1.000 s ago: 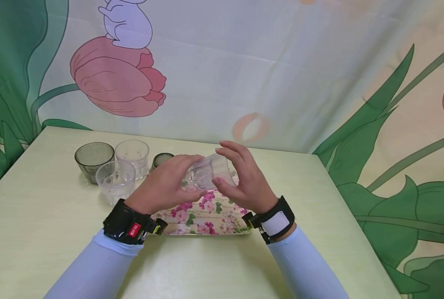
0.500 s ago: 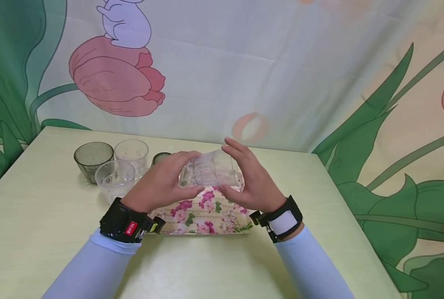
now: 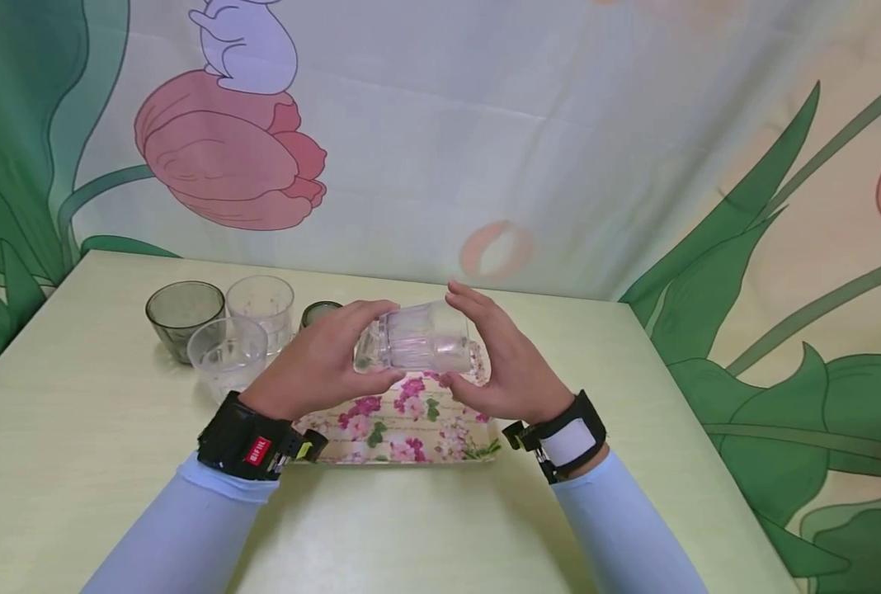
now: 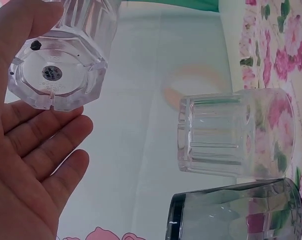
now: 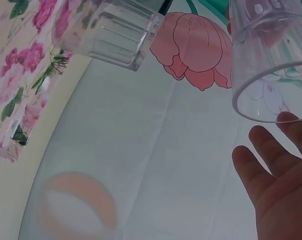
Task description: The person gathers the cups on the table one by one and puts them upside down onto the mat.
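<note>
A clear drinking glass (image 3: 426, 337) lies almost level in the air between both hands. Its thick faceted base (image 4: 56, 72), with a small round sticker, faces the left palm. The left hand (image 3: 329, 355) grips the base end, thumb on one side and fingers on the other. At the rim end, the right hand (image 3: 503, 359) holds the glass between thumb and fingertips; its other fingers (image 5: 270, 150) stand spread near the rim. Below is a floral tray (image 3: 411, 429). In the left wrist view another clear glass (image 4: 215, 132) stands upside down on it, beside a dark grey glass (image 4: 230, 215).
Left of the tray stand a smoky grey glass (image 3: 186, 318) and two clear ones, a rear glass (image 3: 262, 309) and a front glass (image 3: 225, 355). The pale table (image 3: 381, 536) meets a printed curtain (image 3: 411, 148) at its back edge.
The held glass has turned closer to level and more of its side shows. The right hand has shifted a little right; the left hand has barely moved.
</note>
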Action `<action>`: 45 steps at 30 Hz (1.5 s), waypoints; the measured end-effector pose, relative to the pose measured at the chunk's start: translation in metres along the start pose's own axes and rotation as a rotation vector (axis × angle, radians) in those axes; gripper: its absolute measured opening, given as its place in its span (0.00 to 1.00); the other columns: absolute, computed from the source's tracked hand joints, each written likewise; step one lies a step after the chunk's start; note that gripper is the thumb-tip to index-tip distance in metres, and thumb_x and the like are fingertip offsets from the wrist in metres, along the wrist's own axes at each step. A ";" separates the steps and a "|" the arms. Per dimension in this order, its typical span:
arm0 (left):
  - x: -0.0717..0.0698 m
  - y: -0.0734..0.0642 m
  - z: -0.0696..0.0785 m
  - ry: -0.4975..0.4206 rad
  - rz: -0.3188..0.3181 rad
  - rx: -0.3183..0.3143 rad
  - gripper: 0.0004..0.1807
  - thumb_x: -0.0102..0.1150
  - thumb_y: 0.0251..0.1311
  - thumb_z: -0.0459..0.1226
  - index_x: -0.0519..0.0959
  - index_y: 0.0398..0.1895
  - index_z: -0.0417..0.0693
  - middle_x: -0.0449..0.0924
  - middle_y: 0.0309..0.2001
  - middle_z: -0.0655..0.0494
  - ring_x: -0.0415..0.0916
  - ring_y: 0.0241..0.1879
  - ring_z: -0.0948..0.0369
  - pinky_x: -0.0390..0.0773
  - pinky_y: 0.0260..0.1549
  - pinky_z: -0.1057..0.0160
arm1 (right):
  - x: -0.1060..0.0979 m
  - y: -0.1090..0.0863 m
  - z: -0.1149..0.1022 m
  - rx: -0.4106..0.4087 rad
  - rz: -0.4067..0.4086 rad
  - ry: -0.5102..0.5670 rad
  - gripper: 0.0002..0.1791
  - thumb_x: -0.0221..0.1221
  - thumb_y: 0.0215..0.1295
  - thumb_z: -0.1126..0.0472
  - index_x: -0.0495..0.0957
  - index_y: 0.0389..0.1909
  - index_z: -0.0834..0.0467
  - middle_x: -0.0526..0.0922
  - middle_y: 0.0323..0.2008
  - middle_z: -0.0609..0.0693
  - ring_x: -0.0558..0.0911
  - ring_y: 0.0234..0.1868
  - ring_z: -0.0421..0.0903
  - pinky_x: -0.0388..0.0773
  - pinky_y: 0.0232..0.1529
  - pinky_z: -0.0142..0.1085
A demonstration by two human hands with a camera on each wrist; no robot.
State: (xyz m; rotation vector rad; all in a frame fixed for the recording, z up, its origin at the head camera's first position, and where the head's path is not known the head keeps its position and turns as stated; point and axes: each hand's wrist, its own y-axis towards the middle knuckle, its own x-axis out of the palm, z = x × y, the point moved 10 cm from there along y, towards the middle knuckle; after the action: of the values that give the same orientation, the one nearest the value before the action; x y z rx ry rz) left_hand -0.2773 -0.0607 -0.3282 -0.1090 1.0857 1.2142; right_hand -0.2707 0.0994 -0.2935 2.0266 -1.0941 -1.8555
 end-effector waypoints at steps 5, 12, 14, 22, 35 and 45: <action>-0.001 0.000 -0.001 -0.004 0.005 -0.010 0.42 0.73 0.54 0.51 0.68 0.70 0.48 0.77 0.59 0.54 0.76 0.53 0.59 0.80 0.54 0.55 | 0.000 -0.001 0.001 -0.001 -0.003 -0.005 0.47 0.67 0.55 0.54 0.58 0.74 0.62 0.62 0.74 0.58 0.63 0.75 0.54 0.62 0.74 0.46; -0.002 0.000 -0.001 -0.008 0.004 -0.016 0.43 0.74 0.54 0.51 0.67 0.71 0.48 0.76 0.59 0.54 0.76 0.50 0.59 0.82 0.49 0.56 | 0.003 -0.004 0.006 0.012 -0.012 -0.014 0.46 0.67 0.58 0.50 0.58 0.74 0.61 0.62 0.74 0.58 0.63 0.75 0.53 0.62 0.74 0.46; -0.003 0.000 -0.001 -0.016 0.005 -0.021 0.43 0.74 0.54 0.51 0.67 0.71 0.48 0.76 0.59 0.53 0.76 0.50 0.58 0.83 0.48 0.56 | 0.004 -0.004 0.008 0.025 -0.019 -0.017 0.46 0.66 0.58 0.50 0.58 0.74 0.61 0.62 0.74 0.58 0.63 0.75 0.53 0.63 0.74 0.47; -0.005 -0.001 0.000 -0.025 0.005 -0.022 0.43 0.73 0.54 0.51 0.66 0.71 0.49 0.76 0.59 0.53 0.77 0.52 0.56 0.82 0.51 0.54 | 0.010 -0.007 0.014 0.080 -0.063 -0.041 0.47 0.67 0.59 0.49 0.56 0.75 0.57 0.61 0.76 0.55 0.64 0.74 0.52 0.64 0.73 0.50; -0.013 -0.002 0.005 -0.006 0.046 0.000 0.43 0.75 0.51 0.50 0.68 0.71 0.50 0.75 0.63 0.53 0.77 0.52 0.58 0.83 0.50 0.54 | 0.025 -0.009 0.023 0.128 -0.132 -0.060 0.48 0.66 0.63 0.46 0.52 0.78 0.53 0.61 0.75 0.51 0.64 0.73 0.50 0.64 0.72 0.49; -0.017 -0.002 0.014 0.027 0.076 0.066 0.42 0.75 0.51 0.48 0.70 0.69 0.49 0.76 0.63 0.53 0.77 0.57 0.57 0.82 0.53 0.54 | 0.036 -0.012 0.028 0.159 -0.156 -0.061 0.48 0.65 0.64 0.45 0.52 0.78 0.55 0.63 0.74 0.53 0.64 0.73 0.50 0.66 0.71 0.48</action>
State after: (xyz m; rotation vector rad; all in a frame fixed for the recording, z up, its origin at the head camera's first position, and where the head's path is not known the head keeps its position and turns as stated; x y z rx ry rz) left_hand -0.2661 -0.0654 -0.3097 -0.0336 1.1612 1.2463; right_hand -0.2939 0.0946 -0.3345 2.2139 -1.1640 -1.9741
